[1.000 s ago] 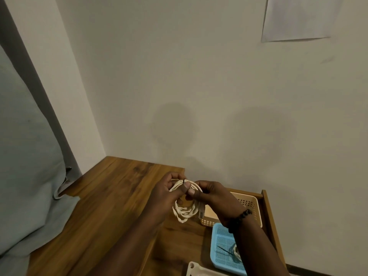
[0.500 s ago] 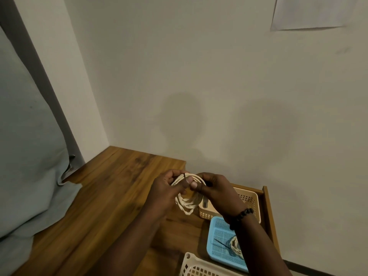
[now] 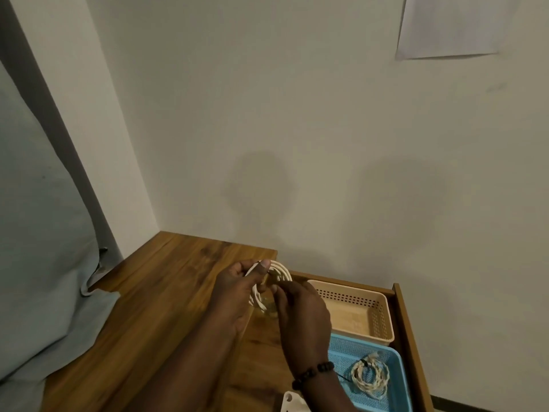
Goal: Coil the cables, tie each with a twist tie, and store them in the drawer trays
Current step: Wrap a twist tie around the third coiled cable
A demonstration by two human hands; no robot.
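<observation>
Cable [image 3: 277,270] coiled, pinched in both grips, left hand [image 3: 237,288] and right hand [image 3: 300,307], above the bench [image 3: 166,281]; tying seems unfinished. Another bundle [image 3: 370,374] lies in the blue tray [image 3: 395,391] beside the bench.

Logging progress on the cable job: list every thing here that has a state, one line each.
white cable: coiled, held up in both hands
left hand: grips the coil
right hand: pinches at the coil
drawer: open
beige tray: holds nothing visible
blue tray: holds one coiled cable

Paper sheet [image 3: 448,25] on wall [image 3: 297,114]; grey cloth [image 3: 35,233] left.
</observation>
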